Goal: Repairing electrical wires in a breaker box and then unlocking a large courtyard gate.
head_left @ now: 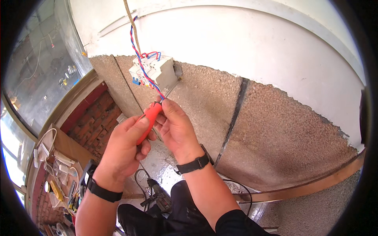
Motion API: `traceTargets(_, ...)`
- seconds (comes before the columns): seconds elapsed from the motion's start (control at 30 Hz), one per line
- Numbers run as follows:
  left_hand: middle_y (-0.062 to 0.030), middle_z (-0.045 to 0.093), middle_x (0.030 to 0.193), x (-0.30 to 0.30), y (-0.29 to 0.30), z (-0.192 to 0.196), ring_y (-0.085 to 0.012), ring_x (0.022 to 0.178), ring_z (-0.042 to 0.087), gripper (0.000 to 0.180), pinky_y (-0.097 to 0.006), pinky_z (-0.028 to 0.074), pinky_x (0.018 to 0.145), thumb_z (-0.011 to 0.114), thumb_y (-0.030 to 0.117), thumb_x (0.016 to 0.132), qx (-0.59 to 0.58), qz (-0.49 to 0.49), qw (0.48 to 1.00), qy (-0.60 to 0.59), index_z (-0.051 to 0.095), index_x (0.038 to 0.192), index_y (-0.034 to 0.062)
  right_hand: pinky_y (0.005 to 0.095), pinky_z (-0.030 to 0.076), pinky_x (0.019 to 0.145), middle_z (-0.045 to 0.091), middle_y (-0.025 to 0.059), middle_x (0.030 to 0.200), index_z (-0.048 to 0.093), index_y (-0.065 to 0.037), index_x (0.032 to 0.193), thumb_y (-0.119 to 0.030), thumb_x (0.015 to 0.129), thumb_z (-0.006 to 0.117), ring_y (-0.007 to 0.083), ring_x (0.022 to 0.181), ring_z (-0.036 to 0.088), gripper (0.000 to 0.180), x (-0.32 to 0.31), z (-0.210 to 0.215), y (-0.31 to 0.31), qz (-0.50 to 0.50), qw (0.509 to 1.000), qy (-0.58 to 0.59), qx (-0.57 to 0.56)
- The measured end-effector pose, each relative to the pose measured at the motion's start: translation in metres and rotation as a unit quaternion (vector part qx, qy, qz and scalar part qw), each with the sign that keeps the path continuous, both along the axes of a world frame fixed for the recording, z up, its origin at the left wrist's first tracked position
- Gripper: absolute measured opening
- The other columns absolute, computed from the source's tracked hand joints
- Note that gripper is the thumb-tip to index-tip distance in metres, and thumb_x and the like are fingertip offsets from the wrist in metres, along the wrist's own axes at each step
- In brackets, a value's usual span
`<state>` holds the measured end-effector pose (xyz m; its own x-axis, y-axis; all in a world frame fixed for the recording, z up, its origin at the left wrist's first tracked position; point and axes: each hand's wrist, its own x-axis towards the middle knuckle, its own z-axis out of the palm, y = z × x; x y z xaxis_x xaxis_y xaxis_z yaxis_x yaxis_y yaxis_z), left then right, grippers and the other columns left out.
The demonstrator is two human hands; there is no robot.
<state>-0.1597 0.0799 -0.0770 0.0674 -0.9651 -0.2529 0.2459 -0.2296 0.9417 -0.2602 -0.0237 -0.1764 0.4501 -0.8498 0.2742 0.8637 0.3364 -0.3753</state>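
My left hand (125, 137) is closed round a red-handled hand tool (149, 121) with a dark upper end. Its working end is partly hidden by my fingers, so I cannot tell its exact kind. Beside it, my right hand (175, 126) pinches the lower end of a twisted red-and-blue wire (145, 72), where wire and tool meet. Just beyond my hands a white circuit breaker block (165, 74) is mounted on the wall, with short red and blue wires looping at its top. The twisted wire hangs down across its front.
A tan cable (130, 16) comes down the white upper wall above rough pebbled panels (275, 129). Below me, a power drill (159, 196) lies near my legs. At left, a cluttered shelf (59, 173) of tools stands below a window (39, 67).
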Motion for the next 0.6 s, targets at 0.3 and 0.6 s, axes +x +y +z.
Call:
traceTargets(0.3,-0.0057,0.060,0.081,-0.004,-0.006,-0.014,-0.0101,0.060,0.057,0.039,-0.024,0.041,0.050,0.064,0.024,0.090,-0.378,0.074,0.539,-0.749,0.054,0.118,-0.0018,0.0337,0.048,0.086,0.068,0.0024,0.099,0.064,-0.013,0.102,-0.026,0.094,0.062,0.0162,0.094,0.063,0.016,0.005,-0.003,-0.005,-0.012,1.000,-0.015,0.005)
traceTargets(0.6,-0.0156,0.064,0.086,0.002,-0.012,-0.018,-0.0275,0.076,0.064,0.044,-0.040,0.049,0.066,0.067,0.020,0.084,-0.275,0.060,0.801,-0.529,0.054,0.122,0.0009,0.0343,0.048,0.087,0.069,0.0049,0.101,0.064,-0.012,0.106,-0.024,0.094,0.062,0.0176,0.095,0.064,0.017,0.004,0.001,-0.004,-0.007,1.000,-0.017,-0.002)
